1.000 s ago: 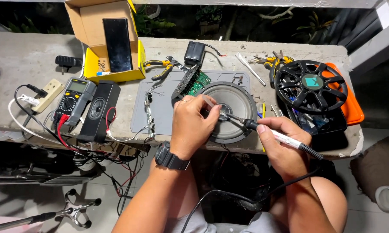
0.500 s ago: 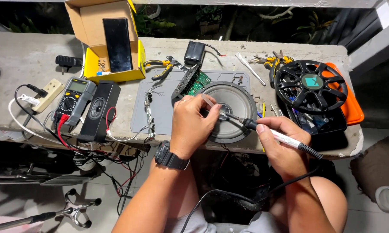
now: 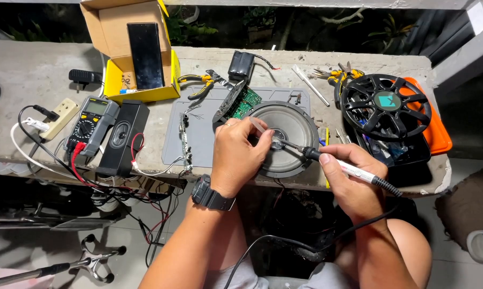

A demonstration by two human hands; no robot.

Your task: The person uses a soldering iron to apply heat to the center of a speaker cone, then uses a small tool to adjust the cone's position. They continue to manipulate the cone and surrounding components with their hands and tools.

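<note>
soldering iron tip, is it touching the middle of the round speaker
Touching. In the head view the soldering iron, held in the right hand, has its tip right on the centre of the round speaker, beside the left hand; no gap shows.

We see the round grey speaker (image 3: 292, 136) lying flat, cone up, on the grey mat at the concrete bench's near edge, its dark centre cap under the soldering iron (image 3: 335, 165), a slim white-handled pen with a black cord, angled low, its metal tip at the cone's middle.
</note>
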